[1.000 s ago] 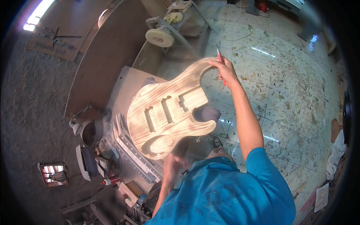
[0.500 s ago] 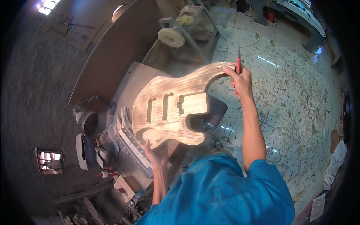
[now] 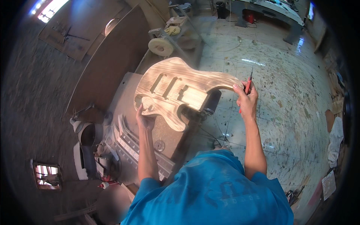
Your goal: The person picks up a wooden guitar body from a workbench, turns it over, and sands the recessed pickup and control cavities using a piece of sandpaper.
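A bare wooden electric guitar body (image 3: pixel 195 77), with routed pockets and pale striped grain, is held in the air between my hands. My left hand (image 3: pixel 145 120) grips its rounded lower end, thumb on top near a round recess; the fingers underneath are hidden. At the tip of the long horn, my right hand (image 3: pixel 246 103) pinches the wood. That same hand also keeps a slim red pen-like tool (image 3: pixel 248 86) with a dark pointed tip, standing up between thumb and fingers. Its exact kind cannot be made out.
Below the body is a workbench (image 3: pixel 165 140) with long notched metal rulers (image 3: pixel 144 153) and a small clear disc (image 3: pixel 159 145). A lamp (image 3: pixel 79 125) and a saw blade (image 3: pixel 79 161) sit left. A round pad (image 3: pixel 160 47) rests behind. Speckled tile floor (image 3: pixel 285 123) lies right.
The guitar body has turned clockwise, its horn end dropping toward me and its lower end rising. My left hand has moved up and left, my right hand slightly down. Both keep their hold.
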`<control>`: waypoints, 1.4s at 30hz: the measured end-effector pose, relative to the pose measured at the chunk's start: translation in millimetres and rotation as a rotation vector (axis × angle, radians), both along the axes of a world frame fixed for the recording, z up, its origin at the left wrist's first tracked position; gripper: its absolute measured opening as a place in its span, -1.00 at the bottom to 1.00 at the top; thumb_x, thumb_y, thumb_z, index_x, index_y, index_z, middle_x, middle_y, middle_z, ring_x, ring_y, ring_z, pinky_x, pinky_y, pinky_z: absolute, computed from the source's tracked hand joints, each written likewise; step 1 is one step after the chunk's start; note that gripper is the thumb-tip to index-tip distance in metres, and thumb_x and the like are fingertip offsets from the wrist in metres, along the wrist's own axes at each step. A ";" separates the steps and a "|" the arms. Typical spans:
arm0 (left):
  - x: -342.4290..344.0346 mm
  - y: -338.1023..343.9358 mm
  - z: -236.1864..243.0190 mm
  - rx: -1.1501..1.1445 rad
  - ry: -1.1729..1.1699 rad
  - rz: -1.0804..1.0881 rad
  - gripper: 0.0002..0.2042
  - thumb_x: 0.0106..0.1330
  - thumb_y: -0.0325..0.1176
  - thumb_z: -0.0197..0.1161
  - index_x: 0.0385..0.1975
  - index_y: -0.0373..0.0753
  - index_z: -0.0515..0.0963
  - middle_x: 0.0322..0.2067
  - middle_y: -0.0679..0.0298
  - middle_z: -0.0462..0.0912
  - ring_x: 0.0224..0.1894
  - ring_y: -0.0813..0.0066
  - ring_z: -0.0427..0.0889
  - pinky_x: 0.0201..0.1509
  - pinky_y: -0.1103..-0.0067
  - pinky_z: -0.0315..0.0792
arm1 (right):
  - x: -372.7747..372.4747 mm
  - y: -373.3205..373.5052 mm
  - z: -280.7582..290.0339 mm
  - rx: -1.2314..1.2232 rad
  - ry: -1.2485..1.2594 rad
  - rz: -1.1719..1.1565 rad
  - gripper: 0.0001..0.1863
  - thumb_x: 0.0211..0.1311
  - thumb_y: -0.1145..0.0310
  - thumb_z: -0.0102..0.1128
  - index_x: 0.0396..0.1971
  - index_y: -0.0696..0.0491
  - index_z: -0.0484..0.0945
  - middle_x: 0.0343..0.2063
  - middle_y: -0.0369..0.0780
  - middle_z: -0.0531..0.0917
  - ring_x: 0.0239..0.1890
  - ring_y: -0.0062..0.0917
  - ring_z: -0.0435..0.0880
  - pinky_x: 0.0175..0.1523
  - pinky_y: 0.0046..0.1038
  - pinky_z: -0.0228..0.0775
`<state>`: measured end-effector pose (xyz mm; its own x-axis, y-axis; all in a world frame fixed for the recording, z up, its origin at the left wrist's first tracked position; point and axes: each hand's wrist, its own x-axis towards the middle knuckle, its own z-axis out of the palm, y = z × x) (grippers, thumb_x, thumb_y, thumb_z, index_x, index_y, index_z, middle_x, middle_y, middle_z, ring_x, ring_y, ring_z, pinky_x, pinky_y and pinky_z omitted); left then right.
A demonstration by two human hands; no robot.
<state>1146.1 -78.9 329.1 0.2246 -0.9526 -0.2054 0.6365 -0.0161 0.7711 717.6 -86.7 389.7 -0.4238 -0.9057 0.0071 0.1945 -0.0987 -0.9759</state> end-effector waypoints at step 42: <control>-220.9 40.6 27.5 -0.773 -2.018 -0.305 -0.67 0.29 -0.40 0.27 -0.03 -0.49 0.65 0.08 -0.22 0.63 0.10 -0.04 0.69 0.34 0.27 0.48 | -3.1 24.2 -74.9 0.182 -0.089 0.081 -0.47 0.26 0.18 0.39 0.10 0.11 0.40 -0.42 -0.16 0.70 -0.72 -0.81 0.24 -0.64 -0.65 0.06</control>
